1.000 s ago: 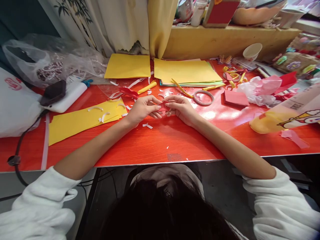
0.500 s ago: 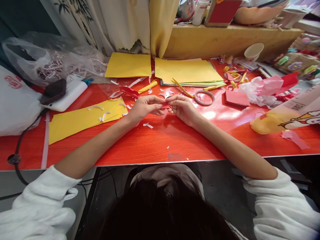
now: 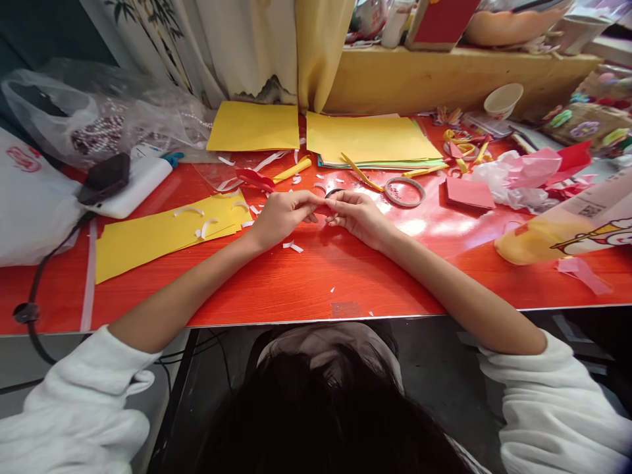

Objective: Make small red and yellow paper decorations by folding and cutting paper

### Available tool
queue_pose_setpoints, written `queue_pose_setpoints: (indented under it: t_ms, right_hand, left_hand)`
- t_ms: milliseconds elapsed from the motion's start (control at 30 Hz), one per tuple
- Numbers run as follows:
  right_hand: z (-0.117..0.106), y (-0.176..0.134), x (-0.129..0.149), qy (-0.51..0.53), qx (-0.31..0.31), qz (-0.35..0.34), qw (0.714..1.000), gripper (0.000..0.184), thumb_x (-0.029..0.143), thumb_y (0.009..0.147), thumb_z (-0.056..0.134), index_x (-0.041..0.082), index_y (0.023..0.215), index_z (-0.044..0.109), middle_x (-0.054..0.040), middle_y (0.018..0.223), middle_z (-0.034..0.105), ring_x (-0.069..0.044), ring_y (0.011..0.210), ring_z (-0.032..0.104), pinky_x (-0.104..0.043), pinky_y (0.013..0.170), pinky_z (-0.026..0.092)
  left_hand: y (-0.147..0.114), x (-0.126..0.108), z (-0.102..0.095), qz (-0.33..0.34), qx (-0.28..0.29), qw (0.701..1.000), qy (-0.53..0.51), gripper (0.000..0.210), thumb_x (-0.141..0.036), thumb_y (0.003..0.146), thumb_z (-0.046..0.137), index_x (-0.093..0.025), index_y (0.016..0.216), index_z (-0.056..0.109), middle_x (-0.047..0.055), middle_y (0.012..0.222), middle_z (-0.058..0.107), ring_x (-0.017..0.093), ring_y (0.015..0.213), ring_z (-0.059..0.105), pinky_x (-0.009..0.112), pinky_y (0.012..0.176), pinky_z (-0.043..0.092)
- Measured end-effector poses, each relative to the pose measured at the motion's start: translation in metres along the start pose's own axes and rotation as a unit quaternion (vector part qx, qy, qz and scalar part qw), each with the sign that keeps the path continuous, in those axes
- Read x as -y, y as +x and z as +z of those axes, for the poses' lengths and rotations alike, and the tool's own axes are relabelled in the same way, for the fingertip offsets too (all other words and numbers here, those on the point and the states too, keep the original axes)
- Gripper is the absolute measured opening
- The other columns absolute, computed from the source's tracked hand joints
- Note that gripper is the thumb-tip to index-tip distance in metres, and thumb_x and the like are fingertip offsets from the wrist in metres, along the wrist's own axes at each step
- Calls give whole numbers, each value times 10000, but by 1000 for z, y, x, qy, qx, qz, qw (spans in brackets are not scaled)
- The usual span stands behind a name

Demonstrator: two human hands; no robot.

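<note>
Over the middle of the red table, my two hands meet fingertip to fingertip. My left hand pinches a small red piece of paper, mostly hidden by the fingers. On its other side my right hand is closed on the same piece with thumb and forefinger. Just behind the fingertips a dark curved edge shows, too little of it to name. A red curved strip and a rolled yellow paper lie beyond my left hand. A roll of tape rests beyond my right hand.
Yellow sheets lie in stacks at the back and as strips at left. Red paper squares, crumpled tissue and a tilted drink cup are at right. White scraps dot the table. Plastic bags stand left.
My fingertips have closed in on each other, and less of the red paper shows between them. The dark curved edge behind my right fingers shows more.
</note>
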State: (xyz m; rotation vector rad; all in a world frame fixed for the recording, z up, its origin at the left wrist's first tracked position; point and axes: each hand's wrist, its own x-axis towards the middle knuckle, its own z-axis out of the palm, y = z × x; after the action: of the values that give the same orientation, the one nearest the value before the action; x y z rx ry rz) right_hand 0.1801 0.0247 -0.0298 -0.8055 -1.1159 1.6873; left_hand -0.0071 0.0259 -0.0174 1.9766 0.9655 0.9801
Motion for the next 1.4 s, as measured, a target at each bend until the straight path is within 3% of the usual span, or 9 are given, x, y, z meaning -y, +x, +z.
queue_pose_setpoints:
  t_ms: [133, 333, 433, 533, 667, 800, 967, 1167, 1400]
  right_hand:
    - [2, -1, 0, 2, -9, -6, 1000, 126, 153, 734, 716, 128, 745, 592, 15, 691, 621, -57, 561, 609, -152, 568, 516]
    - [2, -2, 3, -50, 18, 18, 998, 102, 164, 773, 684, 145, 843, 613, -6, 738, 662, -97, 591, 657, -206, 598, 561]
    - [2, -4, 6, -73, 44, 57, 995, 142, 245, 805, 674, 112, 841, 639, -62, 725, 684, -143, 642, 689, -227, 622, 579]
    - [3, -5, 9, -98, 47, 79, 991, 225, 306, 816, 669, 88, 871, 657, -101, 737, 704, -153, 639, 695, -226, 619, 587]
    - [4, -6, 10, -128, 61, 87, 986, 236, 316, 788, 701, 94, 865, 679, -92, 737, 714, -142, 621, 692, -213, 615, 589]
    - [3, -5, 10, -136, 53, 95, 985, 212, 302, 772, 718, 95, 799, 683, -87, 695, 705, -138, 558, 673, -203, 556, 576]
    - [1, -5, 11, -88, 43, 85, 992, 158, 245, 793, 695, 89, 811, 678, -85, 711, 697, -137, 586, 676, -203, 570, 574]
    - [-2, -5, 13, -60, 53, 91, 993, 105, 173, 823, 641, 78, 812, 684, -98, 757, 704, -133, 623, 677, -207, 598, 578]
    - [3, -6, 14, -89, 64, 115, 987, 158, 231, 835, 648, 79, 866, 679, -113, 808, 721, -132, 591, 683, -214, 596, 587]
  left_hand:
    - [4, 1, 1, -73, 12, 992, -103, 201, -247, 774, 663, -132, 939, 656, 40, 809, 704, 128, 688, 680, 258, 692, 569]
    - [5, 2, 1, -104, -17, 983, -150, 185, -241, 702, 721, -116, 835, 696, 42, 730, 706, 134, 620, 676, 260, 637, 581]
    - [3, 2, 0, -82, -28, 990, -108, 166, -248, 723, 690, -128, 834, 718, 39, 721, 714, 128, 612, 671, 253, 636, 580]
    - [0, 1, -3, -18, -33, 999, -23, 147, -222, 769, 624, -149, 831, 735, 30, 699, 713, 119, 617, 664, 236, 650, 566]
    - [1, -1, -7, 46, -5, 997, 67, 165, -191, 783, 588, -174, 840, 742, 25, 737, 721, 113, 652, 656, 214, 668, 534]
    - [7, -1, -12, -24, 47, 998, 39, 171, -239, 781, 625, -155, 890, 728, 38, 765, 715, 121, 660, 665, 213, 644, 524]
    - [11, -2, -17, -102, 53, 990, -82, 206, -297, 800, 631, -138, 912, 701, 43, 678, 678, 122, 568, 649, 243, 583, 539]
    - [8, -6, -14, -83, 24, 991, -105, 185, -228, 740, 690, -122, 890, 710, 54, 753, 692, 135, 633, 674, 266, 636, 557]
    - [7, 6, -14, -28, -11, 999, -45, 123, -235, 762, 643, -150, 821, 709, 20, 647, 668, 105, 584, 642, 228, 609, 549]
